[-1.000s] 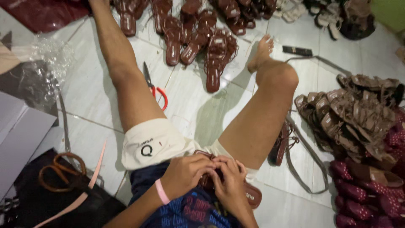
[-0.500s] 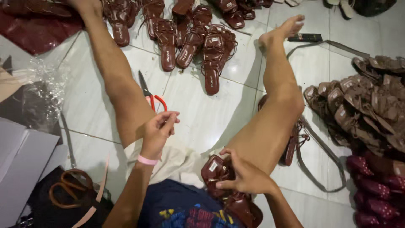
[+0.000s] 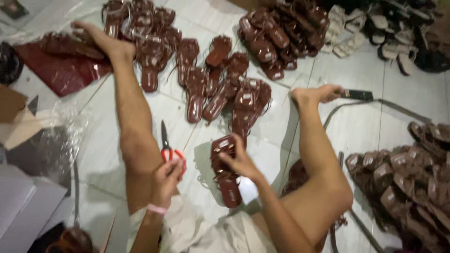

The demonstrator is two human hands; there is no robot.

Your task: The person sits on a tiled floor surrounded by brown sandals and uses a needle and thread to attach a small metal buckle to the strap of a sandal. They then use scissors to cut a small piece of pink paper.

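Both hands are working low between the person's spread legs on the white tiled floor [image 3: 112, 154]. The left hand [image 3: 165, 182] is closing its fingers around the red handles of a pair of scissors [image 3: 168, 149], whose dark blades are pointing away from the person beside the left leg; a pink band [image 3: 156, 209] is circling that wrist. The right hand [image 3: 240, 161] is gripping a dark red sandal [image 3: 226, 174] from its right edge, with the fingers curling over the straps and the sole lying flat on the tile, heel toward the person. The two hands are staying apart, with the sandal lying between them.

Just beyond the right hand, a loose row of matching dark red sandals [image 3: 206, 79] is spreading across the floor between the two bare feet. Farther out past them, another heap of dark sandals [image 3: 281, 37] is lying near pale ones [image 3: 349, 33]. To the right of the right leg, a pile of brown sandals [image 3: 403, 178] is sitting by a long grey strap [image 3: 375, 104]. Left of the left hand, crumpled clear plastic [image 3: 51, 145] and brown cardboard [image 3: 14, 117] are lying, with a dark red sheet [image 3: 61, 70] beyond them by the left foot.
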